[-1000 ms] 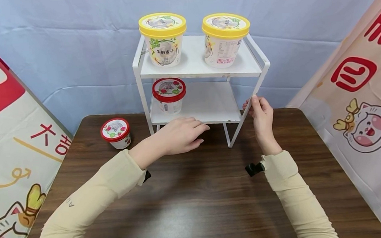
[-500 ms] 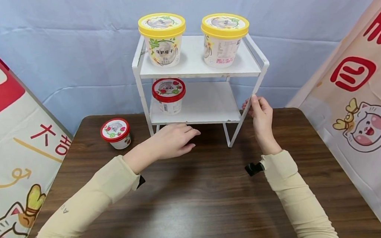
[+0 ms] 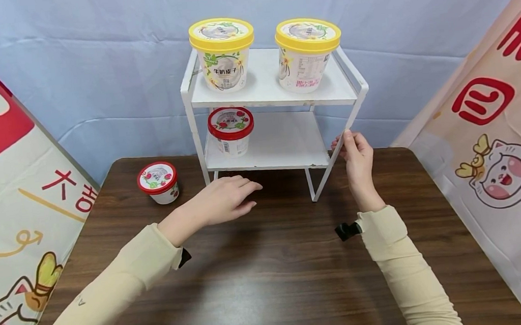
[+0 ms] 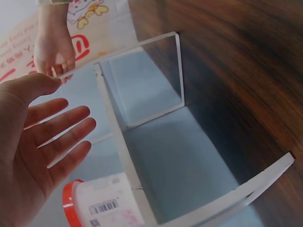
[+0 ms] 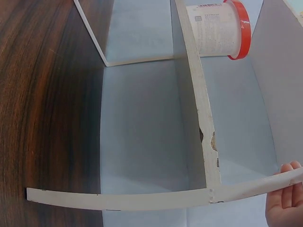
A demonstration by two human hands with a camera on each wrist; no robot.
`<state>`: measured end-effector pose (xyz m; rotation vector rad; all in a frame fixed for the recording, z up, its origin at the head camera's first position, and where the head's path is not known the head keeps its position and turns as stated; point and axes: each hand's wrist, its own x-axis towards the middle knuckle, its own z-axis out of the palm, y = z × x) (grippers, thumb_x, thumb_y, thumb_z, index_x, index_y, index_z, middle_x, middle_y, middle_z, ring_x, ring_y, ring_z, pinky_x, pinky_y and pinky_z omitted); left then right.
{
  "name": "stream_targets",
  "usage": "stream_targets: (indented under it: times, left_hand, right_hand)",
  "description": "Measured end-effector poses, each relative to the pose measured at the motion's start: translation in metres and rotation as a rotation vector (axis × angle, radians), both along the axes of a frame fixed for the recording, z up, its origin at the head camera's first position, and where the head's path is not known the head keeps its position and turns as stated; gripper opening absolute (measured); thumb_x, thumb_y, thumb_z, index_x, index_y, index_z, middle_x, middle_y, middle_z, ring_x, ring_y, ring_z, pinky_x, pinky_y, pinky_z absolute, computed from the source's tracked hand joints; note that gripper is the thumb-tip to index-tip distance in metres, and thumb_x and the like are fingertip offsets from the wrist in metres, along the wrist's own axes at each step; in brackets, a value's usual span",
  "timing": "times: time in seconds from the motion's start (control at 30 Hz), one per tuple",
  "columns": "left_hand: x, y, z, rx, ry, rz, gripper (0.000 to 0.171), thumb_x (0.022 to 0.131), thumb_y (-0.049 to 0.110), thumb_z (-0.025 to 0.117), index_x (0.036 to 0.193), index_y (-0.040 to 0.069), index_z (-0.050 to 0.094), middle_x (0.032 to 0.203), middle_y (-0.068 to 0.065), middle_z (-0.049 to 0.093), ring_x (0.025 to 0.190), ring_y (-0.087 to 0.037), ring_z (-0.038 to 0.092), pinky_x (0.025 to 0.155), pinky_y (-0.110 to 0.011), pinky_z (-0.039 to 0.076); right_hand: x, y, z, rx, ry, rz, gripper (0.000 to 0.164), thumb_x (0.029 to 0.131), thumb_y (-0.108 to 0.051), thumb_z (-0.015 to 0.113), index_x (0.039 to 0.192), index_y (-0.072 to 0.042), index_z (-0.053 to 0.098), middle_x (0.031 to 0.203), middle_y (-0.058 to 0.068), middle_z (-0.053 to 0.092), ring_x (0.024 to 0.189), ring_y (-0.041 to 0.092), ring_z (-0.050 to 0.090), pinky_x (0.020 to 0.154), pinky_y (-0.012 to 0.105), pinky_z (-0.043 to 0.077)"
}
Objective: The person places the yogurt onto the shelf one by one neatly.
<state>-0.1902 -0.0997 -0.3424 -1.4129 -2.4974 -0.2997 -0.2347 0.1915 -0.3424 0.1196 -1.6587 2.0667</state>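
A white two-tier shelf rack [image 3: 283, 159] stands at the back of the table. My right hand [image 3: 359, 167] grips its right front post, thumb in front and fingers behind. Over the table before the lower tier, my left hand [image 3: 221, 200] hovers with fingers extended, touching nothing; the left wrist view shows its palm [image 4: 35, 151] bare. On the lower tier, at the left, sits a tub with a red lid [image 3: 231, 129]. Two larger tubs with yellow lids occupy the top tier, one left [image 3: 223, 58] and one right [image 3: 308, 56].
Left of the rack, another small red-lidded tub [image 3: 158, 183] stands on the dark wooden table [image 3: 270, 284]. Pale blue cloth [image 3: 111, 77] hangs behind, with printed banners at both sides [image 3: 493, 139].
My left hand has drawn back from the lower tier, moving left and toward me. The right hand keeps its hold on the post, and the tubs stand as before.
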Motion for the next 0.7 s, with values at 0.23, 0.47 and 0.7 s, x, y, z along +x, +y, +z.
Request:
stream_targets:
  times: [0.23,0.47,0.7]
  left_hand:
    - [0.002,-0.01,-0.01,0.003,-0.022,0.052,0.031,0.086,0.023,0.061,0.113,0.009,0.059,0.098,-0.002,0.064,0.091,-0.016,0.059,0.077,-0.031,0.049]
    - [0.004,-0.023,-0.017,-0.001,-0.069,0.107,0.031,0.086,0.024,0.06,0.113,0.008,0.059,0.101,-0.003,0.064,0.093,-0.017,0.059,0.079,-0.033,0.049]
    - [0.005,-0.037,-0.027,0.029,-0.086,0.14,0.029,0.086,0.023,0.06,0.112,0.009,0.06,0.101,-0.002,0.063,0.093,-0.016,0.059,0.078,-0.033,0.049]
  right_hand:
    - [0.0,0.0,0.0,0.013,-0.004,0.0,0.021,0.095,-0.014,0.047,0.08,-0.002,0.054,0.075,0.004,0.058,0.068,0.013,0.059,0.069,0.024,0.049]
    - [0.001,0.0,0.0,0.014,-0.002,0.005,0.022,0.095,-0.015,0.047,0.081,-0.001,0.054,0.076,0.005,0.059,0.069,0.014,0.059,0.069,0.024,0.05]
    - [0.002,0.0,0.0,0.021,0.001,0.005,0.022,0.095,-0.016,0.047,0.08,-0.001,0.054,0.076,0.005,0.059,0.069,0.014,0.059,0.07,0.023,0.05]
